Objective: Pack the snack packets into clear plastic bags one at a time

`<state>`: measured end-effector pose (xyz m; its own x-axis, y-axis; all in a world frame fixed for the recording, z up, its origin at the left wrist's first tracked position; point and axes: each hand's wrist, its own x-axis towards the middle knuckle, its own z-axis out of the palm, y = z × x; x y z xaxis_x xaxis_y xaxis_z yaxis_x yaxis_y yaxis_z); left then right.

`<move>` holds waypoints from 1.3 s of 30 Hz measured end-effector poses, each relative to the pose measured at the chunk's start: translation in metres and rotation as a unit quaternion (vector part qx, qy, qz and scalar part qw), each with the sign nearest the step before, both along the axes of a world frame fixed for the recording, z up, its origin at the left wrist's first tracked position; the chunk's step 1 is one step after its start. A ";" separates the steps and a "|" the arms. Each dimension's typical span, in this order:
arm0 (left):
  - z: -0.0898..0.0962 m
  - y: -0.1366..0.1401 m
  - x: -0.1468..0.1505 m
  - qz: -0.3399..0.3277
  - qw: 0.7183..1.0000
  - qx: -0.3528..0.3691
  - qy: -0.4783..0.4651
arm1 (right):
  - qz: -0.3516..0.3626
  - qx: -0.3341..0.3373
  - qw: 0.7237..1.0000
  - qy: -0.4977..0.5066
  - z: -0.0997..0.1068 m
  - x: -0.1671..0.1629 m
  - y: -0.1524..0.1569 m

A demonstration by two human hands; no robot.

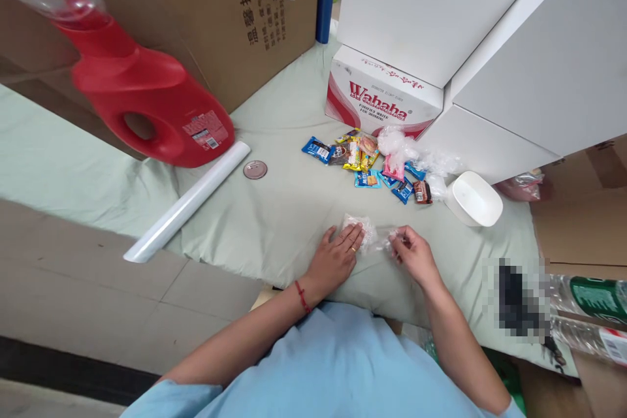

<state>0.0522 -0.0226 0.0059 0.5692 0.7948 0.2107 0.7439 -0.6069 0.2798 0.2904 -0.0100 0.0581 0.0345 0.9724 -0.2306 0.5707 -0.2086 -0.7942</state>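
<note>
A clear plastic bag (366, 241) with small whitish contents lies on the cloth close to my body; what fills it is too small to make out. My left hand (337, 255) rests flat on the bag's left part, fingers stretched out. At the other end my right hand (412, 253) pinches the bag's loose, twisted end between thumb and fingers. Beyond both hands is a loose pile of small wrapped snacks (353, 153) in blue, yellow, pink and brown. Crumpled clear plastic bags (396, 144) lie on and beside that pile.
Right of the snacks sits a white plastic tub (474, 199). A Wahaha carton (385, 95) and white boxes stand behind. Leftward are a red jug (151, 91), a white roll (189, 202) and a round metal badge (255, 170). Water bottles (595, 295) lie at the right edge.
</note>
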 end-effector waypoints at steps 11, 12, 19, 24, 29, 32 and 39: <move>-0.003 -0.012 -0.026 0.013 0.997 -0.020 -0.078 | 0.145 0.085 0.962 -0.216 -0.013 -0.120 0.060; -0.003 -0.017 -0.038 0.026 0.995 -0.002 -0.099 | 0.151 0.079 0.958 -0.228 -0.014 -0.123 0.056; -0.006 -0.034 -0.118 0.161 0.967 0.089 -0.177 | 0.200 0.128 0.930 -0.282 -0.017 -0.132 0.024; -0.003 -0.026 -0.113 0.201 0.954 0.090 -0.201 | 0.188 0.118 0.930 -0.294 -0.008 -0.129 0.019; -0.010 -0.020 -0.096 0.179 0.967 0.076 -0.163 | 0.082 0.185 0.962 -0.186 0.005 -0.066 0.020; -0.013 -0.018 -0.093 0.161 0.976 0.072 -0.125 | -0.070 0.205 0.971 -0.102 0.021 0.016 0.031; -0.013 -0.018 -0.090 0.164 0.975 0.113 -0.098 | -0.411 0.215 0.870 -0.165 0.071 0.223 0.101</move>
